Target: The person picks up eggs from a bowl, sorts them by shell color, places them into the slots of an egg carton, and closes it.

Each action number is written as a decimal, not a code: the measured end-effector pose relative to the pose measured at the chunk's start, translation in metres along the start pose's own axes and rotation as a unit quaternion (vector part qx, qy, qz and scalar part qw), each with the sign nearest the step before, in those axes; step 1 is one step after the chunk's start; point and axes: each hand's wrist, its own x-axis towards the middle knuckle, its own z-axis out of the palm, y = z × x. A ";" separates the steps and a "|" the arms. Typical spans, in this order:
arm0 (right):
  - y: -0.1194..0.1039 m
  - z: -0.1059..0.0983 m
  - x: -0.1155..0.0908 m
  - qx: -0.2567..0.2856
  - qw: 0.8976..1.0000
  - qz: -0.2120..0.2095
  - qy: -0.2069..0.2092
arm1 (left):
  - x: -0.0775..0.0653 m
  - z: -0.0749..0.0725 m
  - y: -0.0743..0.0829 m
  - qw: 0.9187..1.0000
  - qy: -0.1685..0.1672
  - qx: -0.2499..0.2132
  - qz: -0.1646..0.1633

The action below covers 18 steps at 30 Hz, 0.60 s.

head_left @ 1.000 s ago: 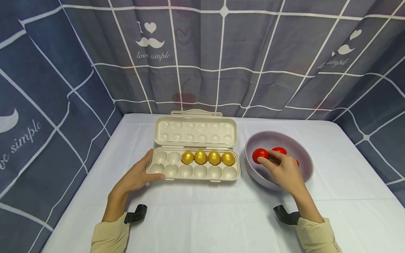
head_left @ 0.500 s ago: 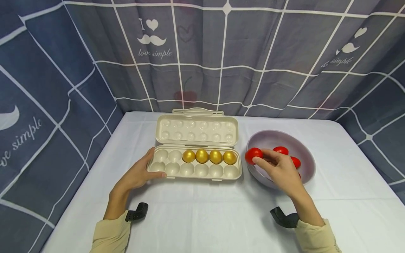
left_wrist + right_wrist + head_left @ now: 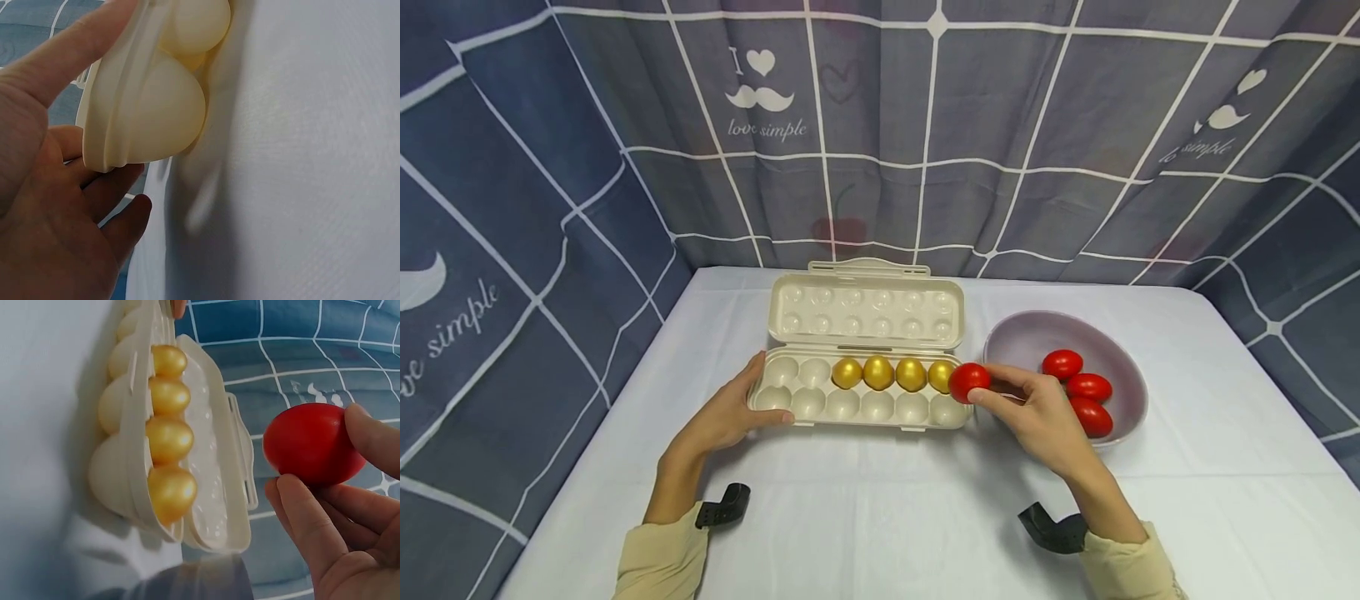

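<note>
An open cream egg carton [image 3: 842, 406] lies on the table, its lid [image 3: 867, 310] folded back. Several gold eggs [image 3: 878, 372] fill the right part of its far row; the near row's cups hold nothing. At the carton's left end my left hand [image 3: 718, 419] grips it, the thumb along the near side and the fingers around the end. My right hand [image 3: 1037, 417] pinches a red egg [image 3: 312, 444] between thumb and fingertips. In the head view that egg appears over the carton's right end, partly covering the rightmost gold egg.
To the right of the carton stands a mauve bowl [image 3: 1011, 333] with three red eggs [image 3: 1089, 387] visible inside. A white cloth [image 3: 880, 517] covers the table. Grey checked curtains [image 3: 880, 192] hang behind and at both sides.
My right hand has carried the red egg leftward out of the bowl to the carton's right end. The left hand has stayed on the carton.
</note>
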 end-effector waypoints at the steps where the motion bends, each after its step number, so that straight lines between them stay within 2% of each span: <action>1: 0.000 0.002 0.000 0.000 1.000 0.001 -0.002 | 0.000 0.000 0.000 1.000 0.000 0.001 -0.001; 8: 0.000 0.017 0.003 0.025 1.000 -0.002 -0.017 | -0.001 0.000 -0.001 1.000 0.000 0.004 -0.004; 18: -0.002 0.035 0.004 0.010 0.999 0.005 -0.037 | 0.000 -0.001 -0.001 1.000 -0.002 0.005 -0.003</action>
